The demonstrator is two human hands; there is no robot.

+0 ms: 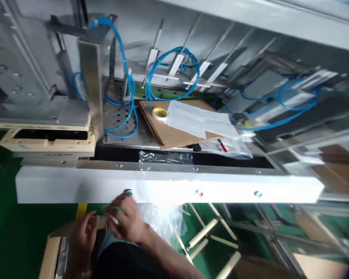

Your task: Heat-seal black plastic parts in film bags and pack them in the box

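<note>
My left hand (85, 236) is at the lower left, above an open cardboard box (50, 254), its thumb and fingers apart. Beside it, my right hand (126, 219) reaches in from the right with fingers bent, just below the white front rail (99, 186) of the machine. A tan piece (100, 221) shows between the two hands, against the right fingers. Blur hides whether it is a flap of the box or a separate part. Inside the box, grey items (62, 254) are partly visible.
Cardboard sheets (177, 131) on the machine bed bear a tape roll (159, 114) and white paper (200, 118). Clear plastic film (163, 217) hangs over the rail near my right arm. Blue hoses (128, 77) loop above the bed. A cream-coloured fixture (50, 145) stands left; a roller frame (203, 232) stands below right.
</note>
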